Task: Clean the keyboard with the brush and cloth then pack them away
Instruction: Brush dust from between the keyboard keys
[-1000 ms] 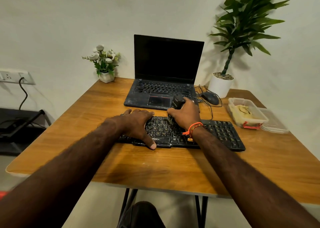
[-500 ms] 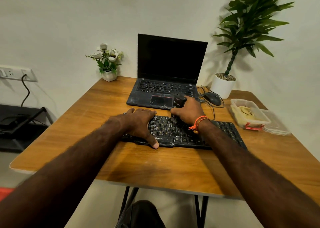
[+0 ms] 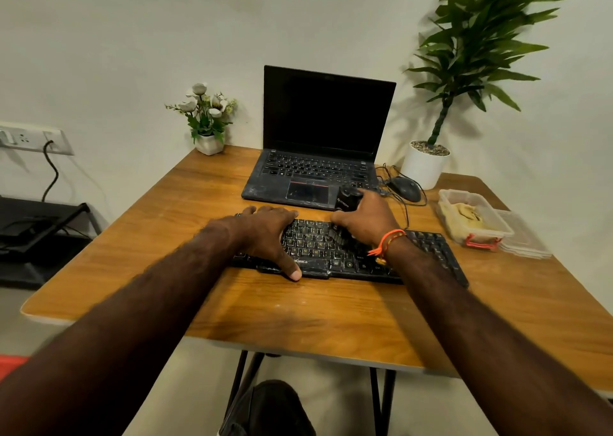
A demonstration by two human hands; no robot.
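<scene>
Brushing's mid-way: right hand (image 3: pixel 366 221) grips the brush (image 3: pixel 343 215) on the keyboard (image 3: pixel 428 246) at centre frame, left hand (image 3: pixel 265 233) lies flat steadying it, cloth (image 3: pixel 464 215) waits in the box (image 3: pixel 477 200) at right.

We see the keyboard (image 3: pixel 348 253), black and flat, lying lengthwise on the wooden table just in front of the laptop (image 3: pixel 318 166), its keys dusty with pale specks and faint yellowish legends. Above its middle keys we find the brush (image 3: pixel 343 216), a dark stubby tool with a black handle bearing a small white logo, tilted so the handle leans toward the laptop and the bristles touch the keys. To the right of the laptop, past the mouse, we see the cloth (image 3: pixel 464 218), tan and crumpled, lying inside a clear plastic container (image 3: pixel 477 230) with a red clip at its near end.
</scene>
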